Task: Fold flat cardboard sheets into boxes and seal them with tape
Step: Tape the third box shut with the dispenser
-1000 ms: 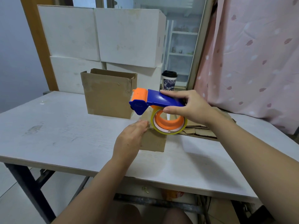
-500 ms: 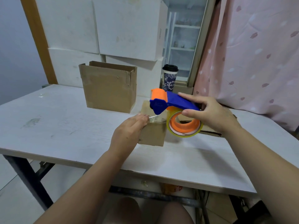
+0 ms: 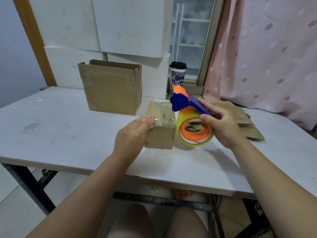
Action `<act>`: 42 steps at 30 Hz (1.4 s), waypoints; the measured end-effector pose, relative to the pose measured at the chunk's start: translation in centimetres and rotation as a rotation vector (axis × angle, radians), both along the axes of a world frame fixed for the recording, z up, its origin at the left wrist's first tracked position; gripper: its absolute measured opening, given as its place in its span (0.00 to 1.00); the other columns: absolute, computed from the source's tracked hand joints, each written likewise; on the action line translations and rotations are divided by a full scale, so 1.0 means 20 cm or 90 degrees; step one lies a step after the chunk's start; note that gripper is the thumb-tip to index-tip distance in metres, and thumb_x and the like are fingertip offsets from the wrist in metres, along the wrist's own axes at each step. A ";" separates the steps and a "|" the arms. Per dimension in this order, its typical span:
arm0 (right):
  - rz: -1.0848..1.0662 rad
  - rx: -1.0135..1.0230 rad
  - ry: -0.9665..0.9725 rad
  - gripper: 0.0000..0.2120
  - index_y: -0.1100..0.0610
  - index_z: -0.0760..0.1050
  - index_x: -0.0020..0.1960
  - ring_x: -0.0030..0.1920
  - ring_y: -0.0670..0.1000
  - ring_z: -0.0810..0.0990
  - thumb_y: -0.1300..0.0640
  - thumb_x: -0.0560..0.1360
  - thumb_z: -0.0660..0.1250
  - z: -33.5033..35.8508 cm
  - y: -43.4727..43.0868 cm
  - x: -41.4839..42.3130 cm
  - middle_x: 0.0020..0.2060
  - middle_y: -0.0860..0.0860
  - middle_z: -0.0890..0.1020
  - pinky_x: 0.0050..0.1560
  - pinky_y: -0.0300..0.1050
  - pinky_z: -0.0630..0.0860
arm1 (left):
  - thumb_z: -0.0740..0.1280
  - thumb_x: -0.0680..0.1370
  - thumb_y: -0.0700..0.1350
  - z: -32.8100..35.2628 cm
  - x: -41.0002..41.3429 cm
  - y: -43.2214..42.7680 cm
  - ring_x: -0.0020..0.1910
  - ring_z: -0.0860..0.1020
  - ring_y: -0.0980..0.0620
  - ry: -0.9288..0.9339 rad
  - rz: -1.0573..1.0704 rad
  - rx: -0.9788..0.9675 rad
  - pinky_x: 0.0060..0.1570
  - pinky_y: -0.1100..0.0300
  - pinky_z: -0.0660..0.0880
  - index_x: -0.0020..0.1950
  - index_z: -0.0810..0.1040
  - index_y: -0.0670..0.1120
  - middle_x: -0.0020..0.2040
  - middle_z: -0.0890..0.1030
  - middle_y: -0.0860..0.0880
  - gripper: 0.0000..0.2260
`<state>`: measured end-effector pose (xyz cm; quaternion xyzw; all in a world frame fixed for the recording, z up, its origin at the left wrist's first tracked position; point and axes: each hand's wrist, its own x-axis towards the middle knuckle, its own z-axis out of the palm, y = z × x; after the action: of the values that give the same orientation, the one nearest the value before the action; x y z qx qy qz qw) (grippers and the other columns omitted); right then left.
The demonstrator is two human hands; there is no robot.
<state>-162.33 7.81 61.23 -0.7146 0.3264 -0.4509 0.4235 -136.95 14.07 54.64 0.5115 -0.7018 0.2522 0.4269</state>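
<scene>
A small closed cardboard box (image 3: pixel 161 133) stands on the white table (image 3: pixel 68 134) with clear tape across its top near edge. My left hand (image 3: pixel 133 133) presses flat against the box's left side, fingers straight, fingertips on the tape at the top edge. My right hand (image 3: pixel 221 124) grips the blue and orange tape dispenser (image 3: pixel 190 117) with its yellowish tape roll, held just right of the box, touching or nearly touching its right side.
A larger open cardboard box (image 3: pixel 111 86) stands behind the small one. Flat cardboard sheets (image 3: pixel 247 121) lie at the right under my right hand. A lidded paper cup (image 3: pixel 177 74) stands at the back, by white foam blocks (image 3: pixel 103 24) and a pink curtain (image 3: pixel 267 54).
My right hand has drawn the dispenser from the box's left edge across its top to its right side, laying tape. My left hand now presses the tape end on the left side.
</scene>
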 end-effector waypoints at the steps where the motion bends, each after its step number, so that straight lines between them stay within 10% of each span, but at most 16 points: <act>1: 0.003 0.002 0.002 0.29 0.48 0.72 0.64 0.39 0.43 0.80 0.58 0.64 0.73 0.01 0.00 0.00 0.43 0.44 0.84 0.41 0.33 0.75 | 0.63 0.77 0.42 -0.01 0.01 0.00 0.53 0.82 0.44 -0.002 -0.003 0.004 0.42 0.48 0.81 0.56 0.82 0.40 0.54 0.83 0.43 0.12; 14: -0.025 -0.106 0.217 0.29 0.57 0.69 0.68 0.43 0.19 0.70 0.70 0.70 0.71 0.16 0.08 -0.07 0.53 0.37 0.75 0.43 0.16 0.63 | 0.61 0.77 0.42 0.00 0.02 0.00 0.53 0.81 0.43 -0.019 -0.016 0.002 0.47 0.50 0.80 0.56 0.81 0.39 0.54 0.82 0.41 0.13; 25: 0.018 0.103 -0.027 0.35 0.39 0.66 0.67 0.57 0.49 0.80 0.56 0.65 0.77 -0.21 0.03 -0.05 0.56 0.47 0.83 0.58 0.43 0.75 | 0.73 0.70 0.44 0.03 -0.08 0.10 0.55 0.72 0.49 0.074 0.009 0.149 0.49 0.56 0.76 0.67 0.66 0.48 0.59 0.76 0.44 0.28; 29: 0.013 0.098 -0.015 0.31 0.47 0.69 0.68 0.59 0.45 0.78 0.55 0.68 0.75 -0.22 0.03 0.02 0.61 0.45 0.79 0.59 0.42 0.75 | 0.75 0.65 0.59 0.07 -0.16 0.08 0.51 0.74 0.41 -0.037 0.168 0.124 0.52 0.47 0.73 0.60 0.76 0.47 0.54 0.76 0.40 0.28; 35: 0.000 0.064 0.018 0.26 0.49 0.70 0.67 0.58 0.47 0.77 0.52 0.71 0.73 -0.25 0.05 0.12 0.58 0.47 0.79 0.59 0.45 0.76 | 0.69 0.73 0.50 0.11 -0.27 0.02 0.42 0.77 0.47 -0.002 0.288 0.075 0.56 0.50 0.63 0.47 0.76 0.47 0.43 0.79 0.49 0.09; 42: 0.004 0.082 0.002 0.29 0.46 0.70 0.61 0.53 0.47 0.79 0.48 0.63 0.75 -0.23 0.06 0.11 0.54 0.46 0.79 0.50 0.41 0.79 | 0.59 0.78 0.60 0.17 -0.25 0.00 0.57 0.73 0.50 -0.001 0.329 0.227 0.70 0.41 0.49 0.52 0.74 0.52 0.55 0.76 0.52 0.13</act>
<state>-160.17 9.09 56.66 -0.6873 0.3531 -0.4266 0.4699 -142.00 14.05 57.96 0.7393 -0.5821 0.2258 0.2521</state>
